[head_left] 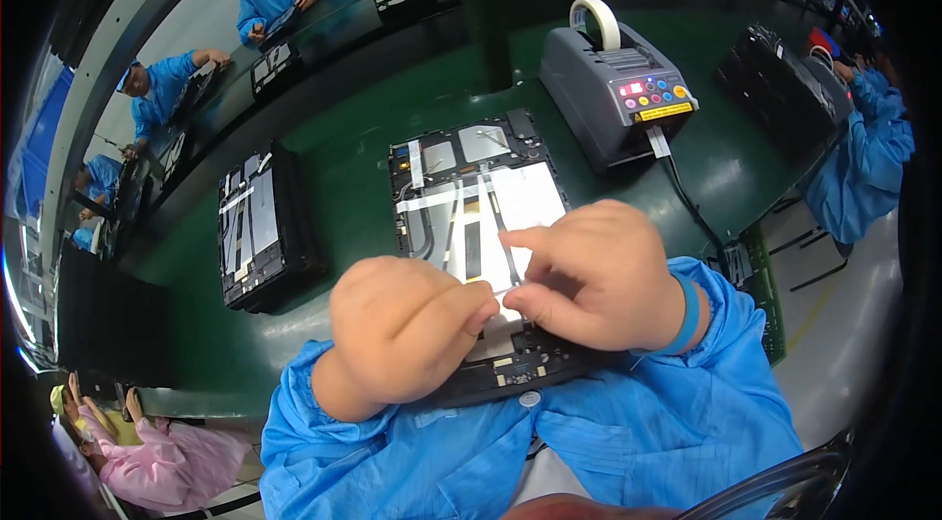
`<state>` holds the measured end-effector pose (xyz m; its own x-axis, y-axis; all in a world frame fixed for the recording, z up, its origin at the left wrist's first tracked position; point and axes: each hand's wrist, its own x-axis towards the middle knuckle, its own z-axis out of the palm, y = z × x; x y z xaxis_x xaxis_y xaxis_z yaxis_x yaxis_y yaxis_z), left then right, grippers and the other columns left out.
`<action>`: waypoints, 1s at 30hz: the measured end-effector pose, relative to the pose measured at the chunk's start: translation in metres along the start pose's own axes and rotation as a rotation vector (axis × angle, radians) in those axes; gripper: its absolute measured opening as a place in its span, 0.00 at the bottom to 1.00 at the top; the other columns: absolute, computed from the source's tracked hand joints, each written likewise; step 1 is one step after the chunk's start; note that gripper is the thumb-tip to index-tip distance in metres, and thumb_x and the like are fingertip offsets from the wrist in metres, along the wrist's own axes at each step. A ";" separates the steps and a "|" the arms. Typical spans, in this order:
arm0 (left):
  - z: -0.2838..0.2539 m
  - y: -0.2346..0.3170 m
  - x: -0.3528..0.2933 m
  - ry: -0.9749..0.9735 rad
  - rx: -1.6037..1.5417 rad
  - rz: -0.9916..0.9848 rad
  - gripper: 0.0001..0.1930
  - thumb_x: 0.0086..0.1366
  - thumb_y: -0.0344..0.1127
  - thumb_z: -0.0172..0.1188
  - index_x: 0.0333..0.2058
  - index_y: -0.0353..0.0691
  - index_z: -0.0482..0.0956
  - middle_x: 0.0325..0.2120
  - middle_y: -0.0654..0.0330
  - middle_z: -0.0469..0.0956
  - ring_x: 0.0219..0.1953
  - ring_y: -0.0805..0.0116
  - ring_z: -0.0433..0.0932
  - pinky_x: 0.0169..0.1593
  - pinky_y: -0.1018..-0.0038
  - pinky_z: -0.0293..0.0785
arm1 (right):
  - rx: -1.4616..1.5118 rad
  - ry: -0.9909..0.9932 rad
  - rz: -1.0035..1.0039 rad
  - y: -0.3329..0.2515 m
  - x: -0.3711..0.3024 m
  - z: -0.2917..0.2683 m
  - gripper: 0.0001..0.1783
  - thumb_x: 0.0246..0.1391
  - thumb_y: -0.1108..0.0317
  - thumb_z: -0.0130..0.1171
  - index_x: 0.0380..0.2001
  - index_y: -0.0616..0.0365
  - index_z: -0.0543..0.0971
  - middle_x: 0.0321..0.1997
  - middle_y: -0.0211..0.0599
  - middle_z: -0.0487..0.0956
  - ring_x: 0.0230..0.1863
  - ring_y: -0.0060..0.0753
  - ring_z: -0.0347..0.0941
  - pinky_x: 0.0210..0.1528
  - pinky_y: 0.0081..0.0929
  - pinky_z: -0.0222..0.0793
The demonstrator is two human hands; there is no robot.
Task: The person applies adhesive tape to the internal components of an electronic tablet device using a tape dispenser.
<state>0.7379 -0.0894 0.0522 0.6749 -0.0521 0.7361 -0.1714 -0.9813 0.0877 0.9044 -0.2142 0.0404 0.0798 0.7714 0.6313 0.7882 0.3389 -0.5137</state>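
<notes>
An opened tablet-like device (pixel 535 188), with silver battery panels, dark flat cables and strips of white tape, lies in front of me at the bench edge. Over its lower left part is my left hand (pixel 397 329), closed in a pinch; whatever is between the fingertips is hidden or too small to name. My right hand (pixel 599 275) is over the lower right part, index finger extended toward a dark flat cable (pixel 498 211) and thumb apart from it. The right thumb tip nearly meets the left fingertips above the battery.
A grey tape dispenser (pixel 613 93) with a roll of whitish tape stands at the back right, its cable (pixel 687 196) trailing toward me. Stacks of similar devices stand left (pixel 260 226) and far right (pixel 780 78). A dark post (pixel 481 20) rises behind. Several people in blue work along the benches.
</notes>
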 end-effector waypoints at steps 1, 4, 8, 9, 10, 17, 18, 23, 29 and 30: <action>0.001 0.001 0.005 -0.007 -0.002 0.006 0.10 0.43 0.31 0.68 0.27 0.40 0.79 0.18 0.64 0.73 0.17 0.67 0.71 0.21 0.73 0.62 | 0.001 0.009 0.004 0.002 -0.003 -0.003 0.09 0.44 0.64 0.64 0.29 0.54 0.79 0.22 0.32 0.76 0.20 0.37 0.71 0.26 0.31 0.65; 0.004 0.005 0.024 -0.164 -0.069 -0.021 0.06 0.48 0.30 0.67 0.26 0.38 0.80 0.18 0.61 0.75 0.20 0.63 0.74 0.24 0.72 0.65 | 0.123 0.067 -0.130 0.017 -0.009 -0.005 0.06 0.43 0.68 0.63 0.27 0.53 0.78 0.23 0.33 0.77 0.24 0.37 0.74 0.27 0.29 0.67; 0.025 -0.013 0.043 -0.128 -0.108 -0.198 0.09 0.46 0.29 0.66 0.29 0.36 0.82 0.18 0.59 0.75 0.21 0.65 0.74 0.25 0.73 0.66 | 0.051 0.213 -0.043 0.034 -0.015 -0.017 0.04 0.43 0.73 0.62 0.26 0.56 0.78 0.25 0.37 0.78 0.26 0.40 0.75 0.27 0.30 0.68; 0.026 -0.020 0.051 -0.152 -0.075 -0.300 0.10 0.48 0.28 0.65 0.32 0.34 0.81 0.20 0.57 0.76 0.23 0.66 0.75 0.27 0.74 0.68 | 0.085 0.328 0.005 0.043 -0.017 -0.017 0.03 0.45 0.76 0.61 0.26 0.59 0.78 0.26 0.39 0.78 0.26 0.37 0.75 0.27 0.26 0.68; 0.034 -0.030 0.056 -0.167 -0.095 -0.373 0.11 0.49 0.28 0.64 0.33 0.32 0.80 0.22 0.56 0.76 0.24 0.66 0.75 0.28 0.74 0.69 | 0.164 0.368 0.136 0.049 -0.018 -0.019 0.02 0.47 0.75 0.61 0.26 0.61 0.78 0.25 0.37 0.78 0.25 0.31 0.74 0.27 0.23 0.67; 0.084 -0.071 0.075 -0.488 -0.058 -0.287 0.10 0.52 0.29 0.63 0.34 0.35 0.80 0.29 0.56 0.73 0.30 0.62 0.75 0.32 0.73 0.72 | 0.745 0.222 0.531 0.086 -0.015 -0.010 0.09 0.56 0.72 0.56 0.39 0.62 0.72 0.38 0.31 0.77 0.38 0.17 0.71 0.41 0.15 0.65; 0.084 -0.073 0.077 -0.496 -0.087 -0.312 0.08 0.51 0.28 0.64 0.32 0.37 0.81 0.27 0.57 0.73 0.31 0.61 0.76 0.33 0.73 0.72 | 0.683 0.189 0.498 0.084 -0.015 -0.011 0.09 0.56 0.72 0.56 0.39 0.62 0.72 0.38 0.31 0.77 0.38 0.16 0.70 0.42 0.15 0.65; 0.078 -0.082 0.071 -0.545 -0.029 -0.369 0.04 0.51 0.32 0.64 0.26 0.40 0.82 0.26 0.61 0.74 0.35 0.61 0.75 0.36 0.69 0.72 | 0.536 0.146 0.403 0.105 -0.004 -0.014 0.13 0.56 0.74 0.52 0.46 0.60 0.69 0.40 0.32 0.76 0.38 0.16 0.68 0.41 0.17 0.65; 0.073 -0.093 0.057 -0.435 -0.102 -0.236 0.08 0.50 0.32 0.65 0.32 0.41 0.84 0.30 0.60 0.76 0.37 0.61 0.74 0.40 0.68 0.71 | 0.294 -0.013 0.284 0.112 0.025 0.000 0.16 0.54 0.80 0.47 0.48 0.60 0.68 0.43 0.42 0.76 0.46 0.39 0.74 0.49 0.32 0.69; 0.072 -0.092 0.056 -0.423 -0.099 -0.215 0.08 0.50 0.32 0.65 0.32 0.40 0.84 0.31 0.59 0.76 0.38 0.60 0.73 0.41 0.68 0.70 | 0.185 -0.030 0.190 0.114 0.024 0.002 0.17 0.53 0.80 0.48 0.47 0.60 0.68 0.42 0.42 0.76 0.46 0.41 0.74 0.49 0.33 0.69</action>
<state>0.8431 -0.0152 0.0367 0.9317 0.0591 0.3585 -0.0495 -0.9569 0.2863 0.9949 -0.1562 -0.0035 0.1957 0.8452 0.4974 0.6354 0.2771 -0.7207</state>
